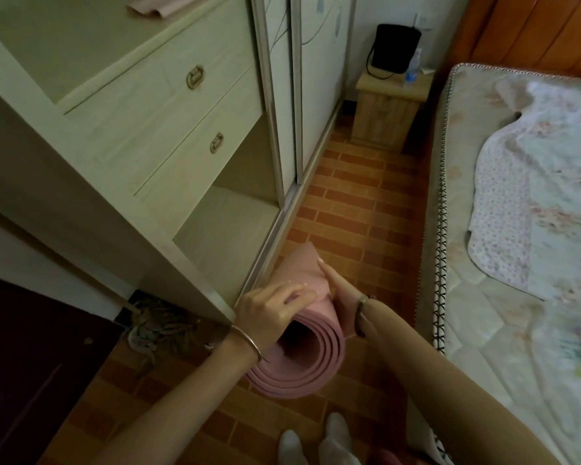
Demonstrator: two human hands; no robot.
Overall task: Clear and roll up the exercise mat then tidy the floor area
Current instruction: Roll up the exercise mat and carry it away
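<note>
While the rolled exercise mat is held off the floor between both hands, its spiral end faces the viewer and its long axis runs away from the wrists toward the wardrobe's base rail. Left hand: fingers curled over the top of the roll, closed on it. Right hand: fingers laid flat along the right flank, pinning the loose outer flap, which stands up just beyond the fingertips. Both hands touch the mat; the right is the nearer to the free flap, so tucking it probably falls to that hand. Beneath the roll lies the brick-pattern floor, bare ahead of the fingers. Left of them is the open wardrobe shelf; right, the bed. Farthest off stands a nightstand carrying a black bag and a bottle.
</note>
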